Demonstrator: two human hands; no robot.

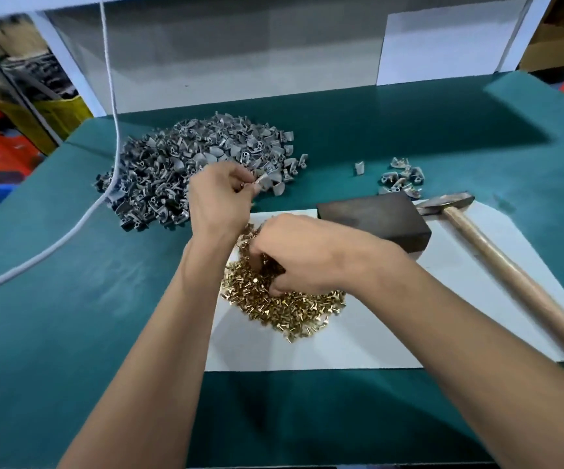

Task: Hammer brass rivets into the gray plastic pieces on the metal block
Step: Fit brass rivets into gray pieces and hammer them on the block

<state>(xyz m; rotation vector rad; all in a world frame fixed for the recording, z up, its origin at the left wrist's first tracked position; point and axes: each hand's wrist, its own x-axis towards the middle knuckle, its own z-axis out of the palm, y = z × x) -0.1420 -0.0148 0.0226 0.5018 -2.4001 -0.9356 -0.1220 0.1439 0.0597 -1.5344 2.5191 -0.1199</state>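
My left hand [218, 201] pinches one gray plastic piece [264, 182] at the near edge of the big heap of gray pieces [185, 164]. My right hand [302, 253] digs with curled fingers into the pile of brass rivets [294, 308] on the white sheet [341, 340]; its fingertips are buried among them. The dark metal block [378, 218] lies bare just right of both hands. The hammer [497, 252] with a wooden handle lies to the right of the block, untouched.
A small cluster of gray pieces [400, 179] lies behind the block, with a single piece [360, 168] beside it. A white cord [81, 211] crosses the green table [71, 299] at the left. A white backboard [240, 59] stands behind.
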